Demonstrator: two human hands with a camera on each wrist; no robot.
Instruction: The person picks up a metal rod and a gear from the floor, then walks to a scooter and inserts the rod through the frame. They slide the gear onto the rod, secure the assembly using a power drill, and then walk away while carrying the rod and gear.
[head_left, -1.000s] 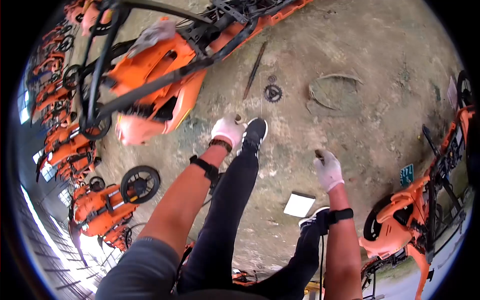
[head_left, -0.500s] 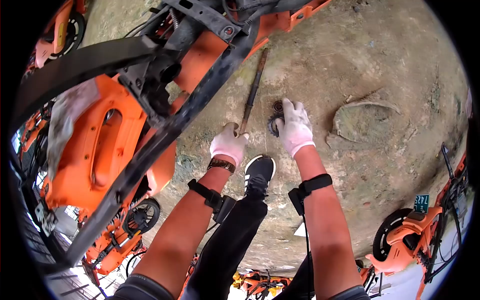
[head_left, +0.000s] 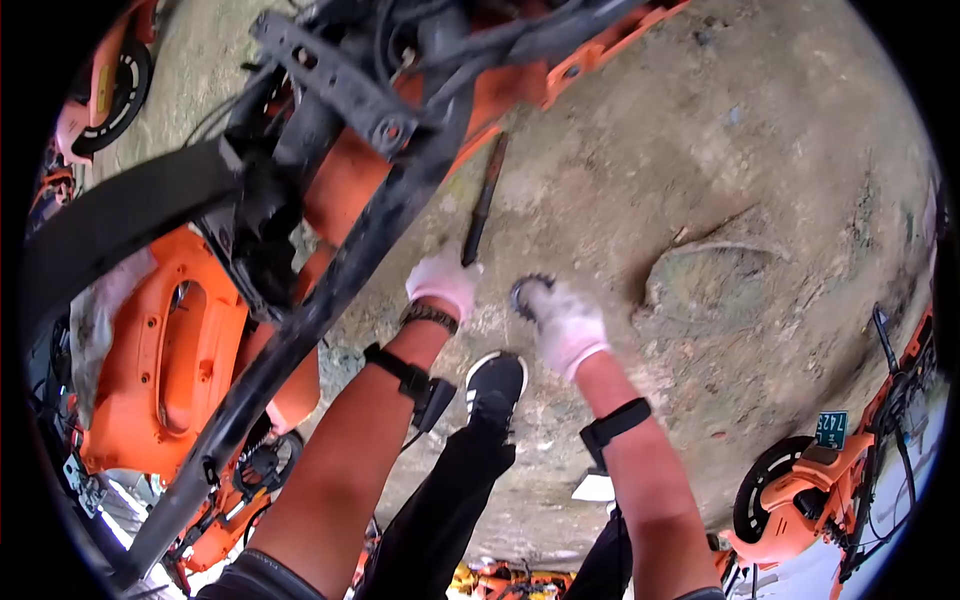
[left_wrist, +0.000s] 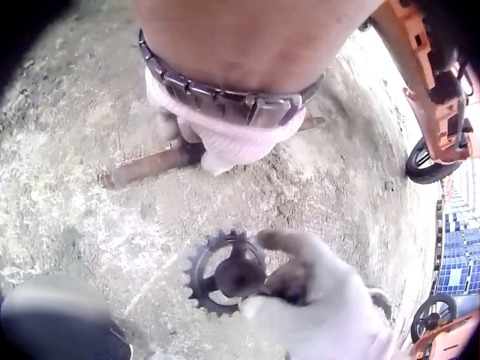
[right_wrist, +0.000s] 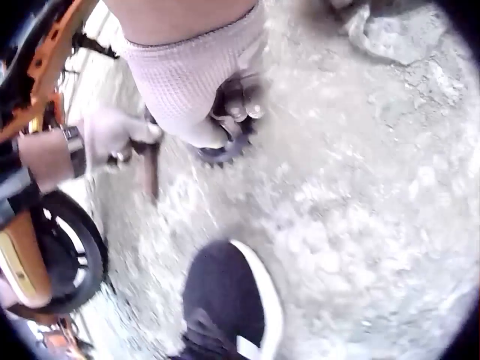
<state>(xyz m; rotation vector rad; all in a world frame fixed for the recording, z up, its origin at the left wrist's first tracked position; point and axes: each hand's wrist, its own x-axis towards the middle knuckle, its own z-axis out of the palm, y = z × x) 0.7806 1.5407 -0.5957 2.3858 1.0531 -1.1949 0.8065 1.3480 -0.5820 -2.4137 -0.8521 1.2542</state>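
In the head view my gloved left hand (head_left: 443,282) is at the near end of a long rusty rod (head_left: 485,205). The left wrist view has its fingers curled round the rod (left_wrist: 150,165) low over the concrete. My gloved right hand (head_left: 568,328) pinches a dark toothed sprocket (head_left: 517,300) by one side. Spokes and a dark round hub show on the sprocket (left_wrist: 199,271) in the left wrist view, with thumb and forefinger at its edge. Seen from the right wrist, part of the sprocket (right_wrist: 221,156) is hidden beneath the glove.
A black tube (head_left: 360,260) of a scooter frame crosses the left side, above an orange body panel (head_left: 205,350). A dusty curved piece (head_left: 715,285) lies on the floor at right. My shoe (head_left: 497,385) is below the hands. An orange scooter (head_left: 785,505) stands far right.
Both hands have come forward to the floor parts. My left hand has taken hold of the rod, and my right hand has gripped the sprocket; the small ring beside it no longer shows.
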